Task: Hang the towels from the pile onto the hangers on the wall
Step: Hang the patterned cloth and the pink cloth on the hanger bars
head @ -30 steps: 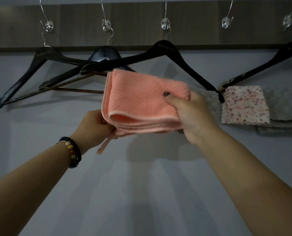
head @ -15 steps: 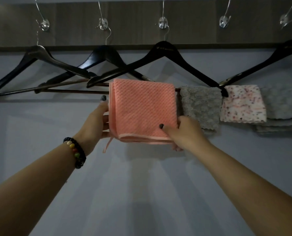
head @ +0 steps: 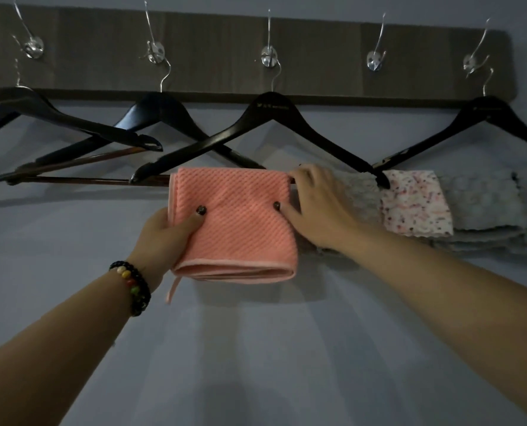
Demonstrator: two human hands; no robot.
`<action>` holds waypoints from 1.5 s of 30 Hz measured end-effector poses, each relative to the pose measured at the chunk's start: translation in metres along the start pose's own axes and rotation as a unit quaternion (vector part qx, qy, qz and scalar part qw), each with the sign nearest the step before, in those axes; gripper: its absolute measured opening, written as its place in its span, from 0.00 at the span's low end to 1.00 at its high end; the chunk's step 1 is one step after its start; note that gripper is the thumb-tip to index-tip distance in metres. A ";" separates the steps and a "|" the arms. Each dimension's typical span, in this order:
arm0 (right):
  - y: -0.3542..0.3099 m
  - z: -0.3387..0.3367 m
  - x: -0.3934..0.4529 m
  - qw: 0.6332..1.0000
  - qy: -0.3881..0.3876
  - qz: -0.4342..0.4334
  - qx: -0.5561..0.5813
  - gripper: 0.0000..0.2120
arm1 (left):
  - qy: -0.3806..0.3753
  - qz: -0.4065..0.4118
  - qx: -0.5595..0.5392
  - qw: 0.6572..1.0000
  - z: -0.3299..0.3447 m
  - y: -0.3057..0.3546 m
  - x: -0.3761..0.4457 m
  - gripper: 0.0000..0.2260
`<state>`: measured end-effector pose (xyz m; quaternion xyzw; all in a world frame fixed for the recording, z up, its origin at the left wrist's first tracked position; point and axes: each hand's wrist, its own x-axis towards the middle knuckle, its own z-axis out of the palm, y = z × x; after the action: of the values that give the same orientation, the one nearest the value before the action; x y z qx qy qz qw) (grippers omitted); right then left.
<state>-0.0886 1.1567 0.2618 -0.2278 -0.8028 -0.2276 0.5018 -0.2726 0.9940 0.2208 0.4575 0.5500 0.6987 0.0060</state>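
Two bare arms raised toward a wall-mounted rack (head: 317, 41) of dark wood with silver hooks (head: 269, 56), seen from a head-worn camera in dim light. Pink towel (head: 234, 222), folded and ribbed, draped over the lower bar of the middle black hanger (head: 268, 124), its doubled bottom edge hanging free with a thin loop trailing at the lower left corner. Left hand (head: 167, 232) reaching up from below, wrist bent back, grip closed on the towel's left edge: thumb with dark-painted nail pressed on the front face, fingers hidden behind the cloth. Beaded bracelet (head: 133, 287) around the left wrist. Right hand (head: 314, 207) extended from the lower right, palm turned to the wall, fingers curled over the hanger bar just beside the towel's upper right corner, thumb laid flat on the towel's right side; grip on the bar itself, as far as can be seen. Grey towel (head: 360, 195) on the same bar, largely hidden behind the right hand. Speckled white towel (head: 416, 204) and a further grey towel (head: 483, 204) hanging on the rightmost hanger (head: 483, 115). Two more black hangers (head: 151, 115) to the left, bare and overlapping at a tilt. Plain pale wall (head: 256, 348) below.
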 end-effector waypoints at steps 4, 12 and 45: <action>0.026 -0.014 0.014 0.983 0.169 0.058 0.044 0.23 | -0.028 -0.016 -0.051 0.998 -0.006 0.001 0.009 0.28; 0.070 -0.012 0.048 0.991 0.047 0.126 0.013 0.11 | 0.004 0.029 -0.056 0.998 0.000 0.015 0.020 0.20; 0.257 -0.082 0.007 0.987 0.102 0.126 0.011 0.12 | -0.088 0.067 -0.061 0.992 0.177 0.041 0.019 0.17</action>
<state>0.1191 1.3123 0.3360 -0.2969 -0.7151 -0.1759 0.6079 -0.1487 1.1227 0.2608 0.5517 0.4716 0.6870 0.0354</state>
